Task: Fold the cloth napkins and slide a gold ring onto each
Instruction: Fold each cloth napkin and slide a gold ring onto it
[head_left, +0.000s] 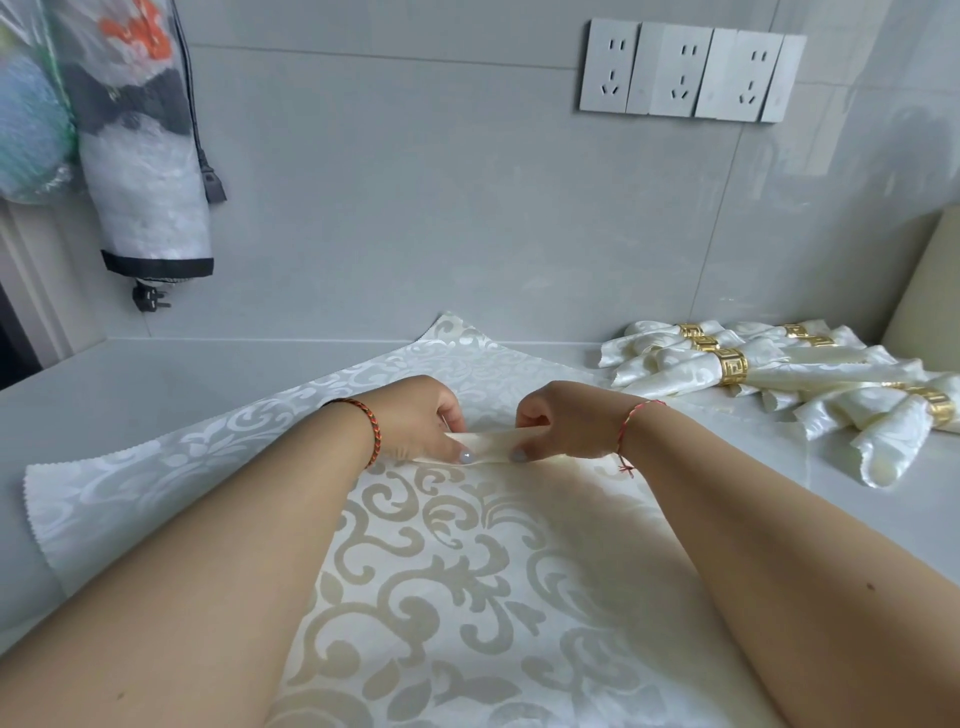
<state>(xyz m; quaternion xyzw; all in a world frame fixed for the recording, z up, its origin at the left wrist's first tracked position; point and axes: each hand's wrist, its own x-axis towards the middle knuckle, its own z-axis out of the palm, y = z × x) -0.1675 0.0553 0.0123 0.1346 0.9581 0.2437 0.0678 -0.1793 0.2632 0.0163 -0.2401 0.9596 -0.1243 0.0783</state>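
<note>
Bare worktop (156, 374) left of spread napkin (441, 571); ringed napkins (779, 369) right. Left hand (415, 415), right hand (566, 421) grip pinching napkin's fold, palms down.

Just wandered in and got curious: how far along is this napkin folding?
Done: a pile of rolled napkins at the right already wear gold rings. In hand: one patterned napkin lies spread out, and the left hand and right hand pinch a narrow fold at its middle. Left: finishing that fold and ringing it; no loose ring is in view.
</note>
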